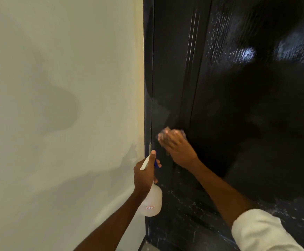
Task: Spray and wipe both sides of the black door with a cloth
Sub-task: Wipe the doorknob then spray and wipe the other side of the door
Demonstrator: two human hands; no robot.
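Head view: right hand presses cloth on door; left hand grips bottle

A narrow strip of grey floor shows at the bottom edge, meeting the foot of the black door and the pale wall.

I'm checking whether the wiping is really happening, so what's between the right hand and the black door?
In the head view, a blurred pinkish cloth lies under the right hand, pressed against the black door.
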